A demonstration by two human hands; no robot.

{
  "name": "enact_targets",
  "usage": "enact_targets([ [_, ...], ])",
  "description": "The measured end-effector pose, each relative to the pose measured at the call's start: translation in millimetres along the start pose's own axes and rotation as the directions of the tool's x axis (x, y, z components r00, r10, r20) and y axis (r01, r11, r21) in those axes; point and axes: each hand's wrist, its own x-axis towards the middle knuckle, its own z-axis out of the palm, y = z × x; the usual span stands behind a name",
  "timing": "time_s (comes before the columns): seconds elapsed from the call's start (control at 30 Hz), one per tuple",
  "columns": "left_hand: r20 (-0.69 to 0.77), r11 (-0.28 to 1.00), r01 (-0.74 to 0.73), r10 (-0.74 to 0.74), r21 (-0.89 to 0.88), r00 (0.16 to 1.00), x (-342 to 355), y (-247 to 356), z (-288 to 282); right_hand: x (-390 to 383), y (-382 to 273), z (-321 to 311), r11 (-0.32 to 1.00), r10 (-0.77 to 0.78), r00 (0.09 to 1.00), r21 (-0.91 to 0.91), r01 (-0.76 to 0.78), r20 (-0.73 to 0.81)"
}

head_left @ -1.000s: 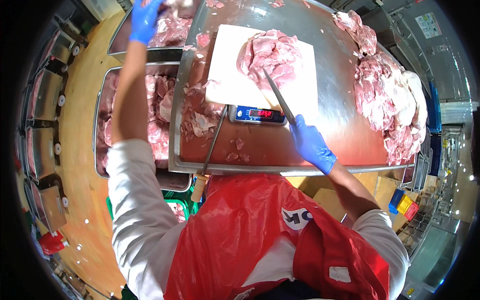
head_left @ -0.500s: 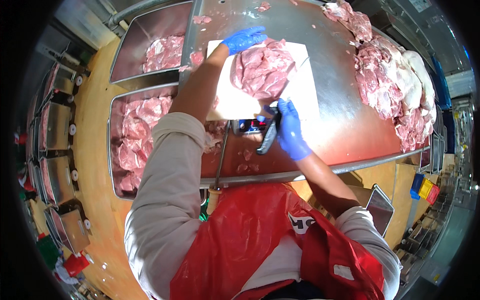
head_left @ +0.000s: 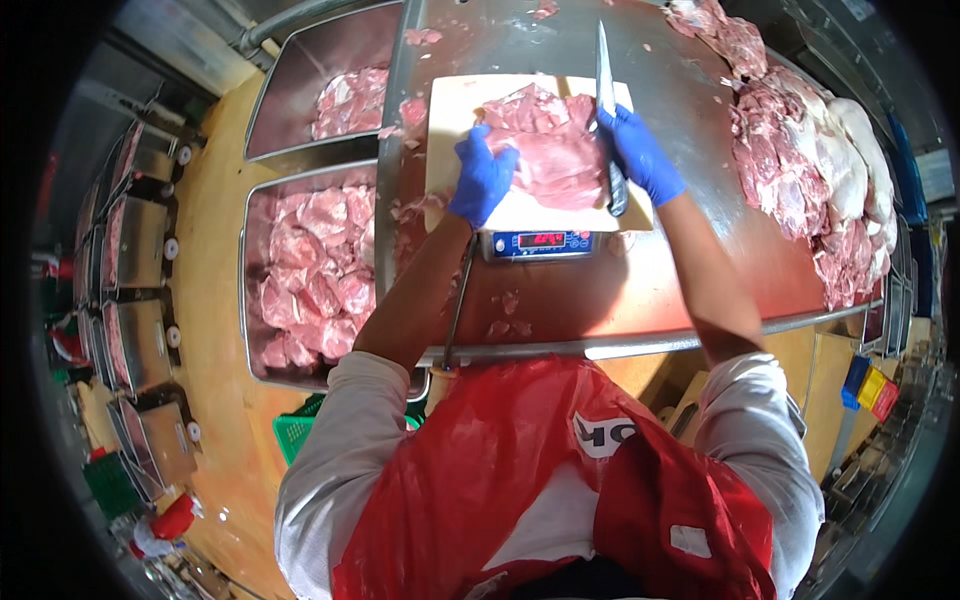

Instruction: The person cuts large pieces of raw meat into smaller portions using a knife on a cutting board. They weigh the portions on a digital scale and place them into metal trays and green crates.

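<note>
Meat (head_left: 560,165) on white board (head_left: 450,112) — steel table (head_left: 735,270) — tubs (head_left: 300,70), tan floor (head_left: 220,340) leftward.

Strong white light falls from above onto the work area, bleaching the near left part of the cutting board (head_left: 455,120) toward white, drawing a pale gleam along the knife (head_left: 604,70) and leaving a soft sheen on the steel table (head_left: 690,150), where a dark shadow spreads below the board's right corner. The meat (head_left: 560,165) is reasonably sharp, while the scale's glowing red display (head_left: 543,240) looks smeared. Toward the rim the fisheye lens bends the tray racks (head_left: 135,235), and dim, soft surroundings sink into black corners.
</note>
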Motion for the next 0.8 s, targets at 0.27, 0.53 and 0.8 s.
enact_targets([
  [0.27,0.297,0.921,-0.326,0.257,0.213,0.920,-19.6,-18.3,-67.7,18.3,-33.8,12.2,0.981,0.052,0.980,-0.196,-0.014,0.193],
  [0.53,0.144,0.543,-0.522,0.589,0.658,0.795,-29.1,10.6,-119.8,-84.7,-21.8,28.4,0.662,-0.447,0.895,-0.676,0.325,-0.007],
  [0.8,0.091,0.687,-0.264,0.278,0.677,0.956,-42.8,-32.7,-116.9,-110.0,-1.4,112.1,0.737,-0.248,0.954,-0.607,0.298,0.168],
])
